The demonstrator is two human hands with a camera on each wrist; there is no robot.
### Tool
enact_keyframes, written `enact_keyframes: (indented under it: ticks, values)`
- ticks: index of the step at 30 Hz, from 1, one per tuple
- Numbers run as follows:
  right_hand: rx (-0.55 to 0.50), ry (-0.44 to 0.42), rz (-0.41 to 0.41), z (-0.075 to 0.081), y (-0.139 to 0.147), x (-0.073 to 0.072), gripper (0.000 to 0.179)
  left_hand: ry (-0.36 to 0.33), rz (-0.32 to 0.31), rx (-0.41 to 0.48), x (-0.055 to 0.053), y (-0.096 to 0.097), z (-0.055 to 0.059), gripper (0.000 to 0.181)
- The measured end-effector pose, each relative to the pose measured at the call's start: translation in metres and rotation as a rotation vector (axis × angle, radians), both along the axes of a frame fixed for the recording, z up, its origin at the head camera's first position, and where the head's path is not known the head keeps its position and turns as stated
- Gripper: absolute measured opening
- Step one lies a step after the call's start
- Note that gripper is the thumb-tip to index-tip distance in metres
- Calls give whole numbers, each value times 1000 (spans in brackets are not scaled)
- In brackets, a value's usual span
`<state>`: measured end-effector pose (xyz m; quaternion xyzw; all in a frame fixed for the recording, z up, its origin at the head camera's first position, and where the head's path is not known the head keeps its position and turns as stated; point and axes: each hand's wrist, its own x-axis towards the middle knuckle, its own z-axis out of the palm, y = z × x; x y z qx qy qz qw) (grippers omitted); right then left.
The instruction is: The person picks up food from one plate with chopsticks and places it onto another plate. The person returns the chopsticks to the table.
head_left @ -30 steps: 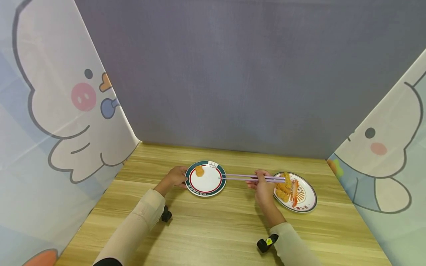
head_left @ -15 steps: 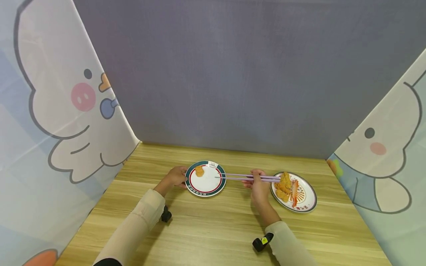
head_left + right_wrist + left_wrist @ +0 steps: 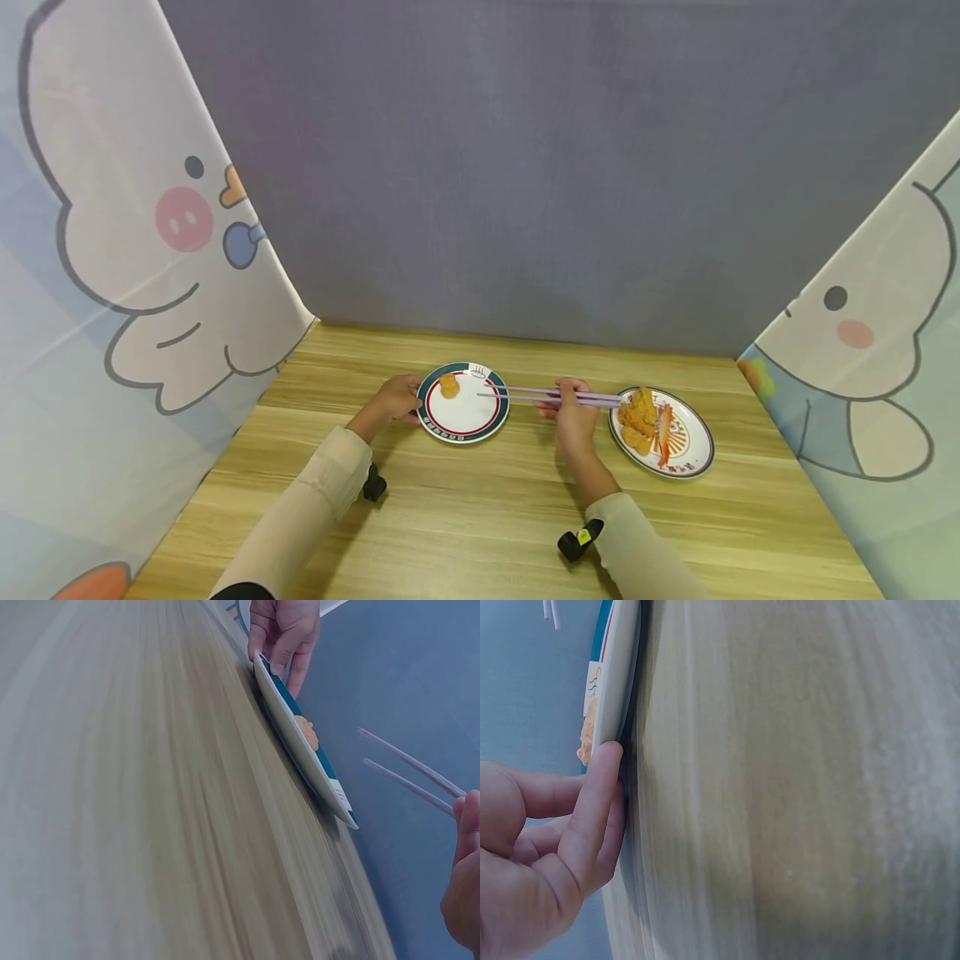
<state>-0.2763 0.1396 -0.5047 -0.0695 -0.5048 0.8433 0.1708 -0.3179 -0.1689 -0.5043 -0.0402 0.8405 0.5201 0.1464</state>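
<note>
My left hand (image 3: 400, 398) pinches the left rim of a green-edged white plate (image 3: 468, 417), thumb on top, as the right wrist view shows. One golden fried nugget (image 3: 449, 386) lies on that plate, near its upper left. My right hand (image 3: 573, 421) holds a pair of pale purple chopsticks (image 3: 606, 401). Their tips point left over the plate's right part, slightly apart, with nothing between them. In the right wrist view, the chopsticks (image 3: 412, 761) are raised above the plate.
To the right sits a second white plate (image 3: 699, 446) with a dark rim. It bears golden fried pieces (image 3: 639, 412) and an orange-red strip of food (image 3: 665, 433). A grey panel (image 3: 480, 183) rises behind the wooden table (image 3: 465, 517), with cartoon-printed sheets at both sides.
My right hand has moved left with the chopsticks, so their tips reach farther over the left plate. My left hand, both plates and the food have stayed in place.
</note>
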Motion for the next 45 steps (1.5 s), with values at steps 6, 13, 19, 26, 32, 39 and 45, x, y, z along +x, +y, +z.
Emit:
enact_keyframes:
  ticks: [6,13,19,26,32,39,45]
  values:
    - [-4,-1,10,-1,-5,-1,14,-1,0,6,1,0,0,52]
    - [3,10,4,3,-14,0,14,2,-2,12,0,0,1,53]
    - [4,2,2,1,-21,-2,14,-1,-7,1,1,0,3,52]
    - [3,4,22,-2,-29,-4,12,-6,-5,2,0,-1,3,53]
    - [12,-15,23,-2,-37,-6,13,-13,-7,5,-1,-1,4,53]
    - [24,-16,29,-6,-45,-8,13,-4,-16,12,-1,0,5,53]
    - [53,-32,25,-7,-53,-9,24,-2,-24,11,0,0,5,53]
